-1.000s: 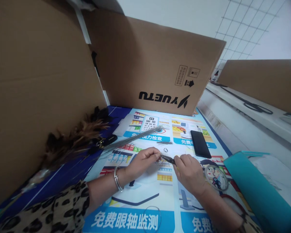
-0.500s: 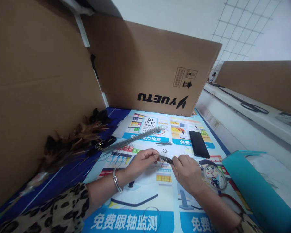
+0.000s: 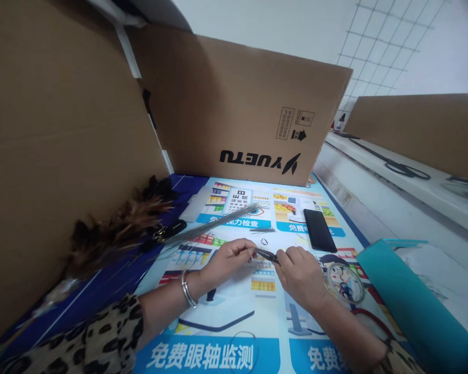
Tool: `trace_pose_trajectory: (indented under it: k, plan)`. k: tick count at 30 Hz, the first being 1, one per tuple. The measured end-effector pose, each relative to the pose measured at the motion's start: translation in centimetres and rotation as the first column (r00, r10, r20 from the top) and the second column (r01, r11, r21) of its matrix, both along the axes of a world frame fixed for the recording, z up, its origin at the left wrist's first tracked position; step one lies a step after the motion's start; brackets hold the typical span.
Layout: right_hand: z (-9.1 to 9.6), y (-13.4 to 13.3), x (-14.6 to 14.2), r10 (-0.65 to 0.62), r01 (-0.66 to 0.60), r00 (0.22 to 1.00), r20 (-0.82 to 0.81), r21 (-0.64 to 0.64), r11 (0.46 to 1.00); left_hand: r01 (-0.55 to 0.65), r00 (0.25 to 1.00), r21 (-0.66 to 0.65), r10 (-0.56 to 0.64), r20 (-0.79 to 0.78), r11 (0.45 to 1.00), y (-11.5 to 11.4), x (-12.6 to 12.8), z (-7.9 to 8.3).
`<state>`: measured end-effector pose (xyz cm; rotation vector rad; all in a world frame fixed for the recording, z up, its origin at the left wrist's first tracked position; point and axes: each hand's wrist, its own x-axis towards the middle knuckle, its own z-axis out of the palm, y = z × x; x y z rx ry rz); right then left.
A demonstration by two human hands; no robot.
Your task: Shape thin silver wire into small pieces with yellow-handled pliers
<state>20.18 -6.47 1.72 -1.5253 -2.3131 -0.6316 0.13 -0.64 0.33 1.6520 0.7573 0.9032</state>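
Observation:
My right hand [image 3: 302, 275] is closed around a pair of dark pliers [image 3: 268, 255], whose tip points left toward my left hand [image 3: 230, 258]. My left hand pinches a thin piece of wire at the pliers' tip; the piece is too small to see clearly. Both hands hover just above a printed poster [image 3: 226, 311] that covers the table. A bundle of long thin wires [image 3: 214, 222] lies beyond my left hand, and a small dark wire ring [image 3: 265, 241] and a few short cut wires [image 3: 262, 229] lie just past the pliers.
A black phone [image 3: 319, 230] lies at the right of the poster. Brown and black feathers [image 3: 120, 223] lie at the left beside cardboard walls [image 3: 62, 145]. A cardboard box [image 3: 242, 109] stands behind. A teal folder [image 3: 409, 301] and a roll of clear tape [image 3: 345, 283] lie at the right.
Both hands stay together at the pliers' tip with little movement; the view has shifted slightly.

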Motion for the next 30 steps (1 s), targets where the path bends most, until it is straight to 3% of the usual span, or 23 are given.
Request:
trace_pose_trajectory:
  k: [20,30]
  plan:
    - [-0.21,0.06,0.25,0.007,-0.007,0.998,0.057,-0.010,1.000,0.021,0.997,0.038,-0.018,-0.077,0.999,0.19,-0.21,0.00]
    - [-0.26,0.02,0.21,-0.012,0.011,0.997,0.081,0.016,1.000,0.026,0.988,0.163,0.000,-0.156,0.986,0.23,-0.26,0.33]
